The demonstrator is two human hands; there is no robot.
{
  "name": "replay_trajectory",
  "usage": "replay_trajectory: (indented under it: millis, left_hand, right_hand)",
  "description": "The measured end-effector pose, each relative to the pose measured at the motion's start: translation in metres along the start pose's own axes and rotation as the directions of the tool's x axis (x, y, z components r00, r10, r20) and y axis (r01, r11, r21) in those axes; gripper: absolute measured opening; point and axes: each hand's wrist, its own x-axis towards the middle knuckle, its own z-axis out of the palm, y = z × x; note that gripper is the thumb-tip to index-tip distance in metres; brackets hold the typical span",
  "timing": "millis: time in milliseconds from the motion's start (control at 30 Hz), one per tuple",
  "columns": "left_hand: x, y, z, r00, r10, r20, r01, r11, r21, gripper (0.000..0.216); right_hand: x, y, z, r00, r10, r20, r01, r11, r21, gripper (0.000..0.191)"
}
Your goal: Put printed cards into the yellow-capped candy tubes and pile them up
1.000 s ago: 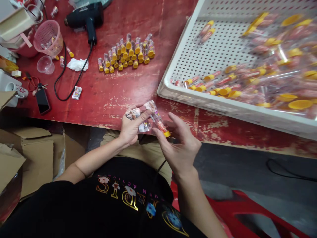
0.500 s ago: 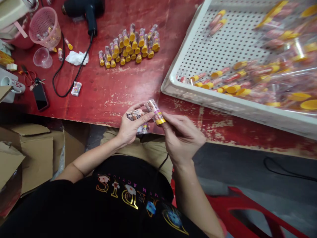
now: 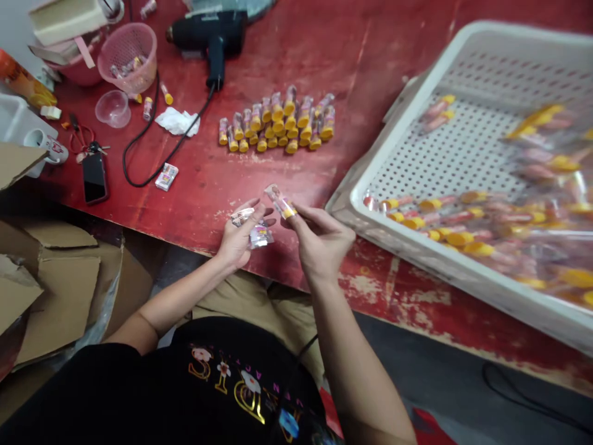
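My left hand (image 3: 235,241) is closed on a small stack of printed clear plastic sleeves (image 3: 260,236), which stick out below its thumb and fingers. Just to its right, my right hand (image 3: 325,244) pinches a small clear tube with a yellow cap (image 3: 280,203) near the cap. The tube tilts up to the left, its clear end close to the left fingertips. Both hands are over the front edge of the red table (image 3: 204,204). Beyond them stands a tight group of yellow-capped tubes (image 3: 278,117).
On the right, a white perforated crate (image 3: 343,198) holds many yellow-capped tubes. A heat gun (image 3: 215,43) with a looping black cord lies at the back. Leftward are a pink basket (image 3: 148,43), crumpled tissue (image 3: 178,120), a sleeve stack (image 3: 167,177), a phone (image 3: 95,177) and cardboard (image 3: 60,296).
My left thumb has come off the tube, which my right hand alone now holds. My view has shifted, so the table things appear lower and further right.
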Motion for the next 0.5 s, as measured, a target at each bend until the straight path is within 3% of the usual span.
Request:
replay_trajectory:
  millis: [133,233,300,400,500]
  left_hand:
    - [0.013,0.021,-0.010,0.989,-0.005,-0.145,-0.008,0.996,-0.091,0.039]
    - [0.011,0.031,-0.018,0.982,0.012,-0.189,-0.030,0.995,-0.096,0.039]
    - [0.010,0.035,-0.023,0.977,0.015,-0.215,-0.035,0.996,-0.086,0.038]
    - [0.013,0.037,-0.028,0.973,0.014,-0.230,-0.031,0.997,-0.071,0.038]
    - [0.019,0.034,-0.026,0.979,-0.001,-0.206,-0.015,0.997,-0.077,0.037]
  right_hand:
    - [0.100,0.026,0.060,0.986,-0.166,-0.007,0.164,0.976,-0.141,0.017]
    - [0.159,0.025,0.104,0.957,-0.266,0.115,0.290,0.861,-0.417,0.022]
    - [0.181,0.019,0.116,0.943,-0.252,0.216,0.330,0.778,-0.534,0.026]
    - [0.203,0.013,0.088,0.927,-0.264,0.266,0.374,0.695,-0.614,0.029]
    - [0.229,0.012,0.016,0.936,-0.341,0.091,0.307,0.660,-0.686,0.023]
